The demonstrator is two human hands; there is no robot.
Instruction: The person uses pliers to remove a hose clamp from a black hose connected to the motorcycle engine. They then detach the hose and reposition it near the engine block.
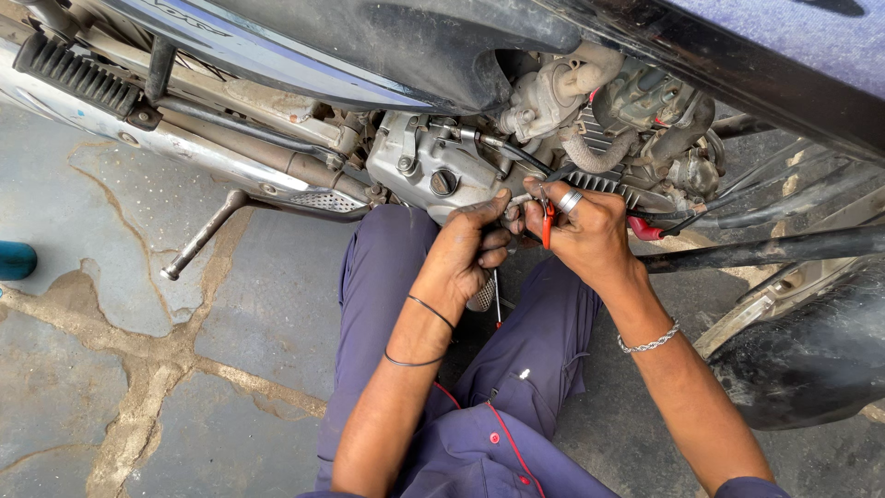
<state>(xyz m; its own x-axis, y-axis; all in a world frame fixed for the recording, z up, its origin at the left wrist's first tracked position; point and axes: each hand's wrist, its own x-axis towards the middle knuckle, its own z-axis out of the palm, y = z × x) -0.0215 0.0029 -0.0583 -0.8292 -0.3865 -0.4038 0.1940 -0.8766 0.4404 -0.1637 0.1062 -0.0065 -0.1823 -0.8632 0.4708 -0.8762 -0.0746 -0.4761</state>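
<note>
Both forearms reach forward and up from the bottom of the view, converging until the fingertips nearly meet. The left hand is curled, thumb and forefinger pinched together, grime on the knuckles, two thin bands around its wrist. The right hand is closed in a loose fist, a ring on one finger and a chain bracelet at the wrist.

red-handled tool | purple trousers (red stitching) | silver engine — grimy
</note>
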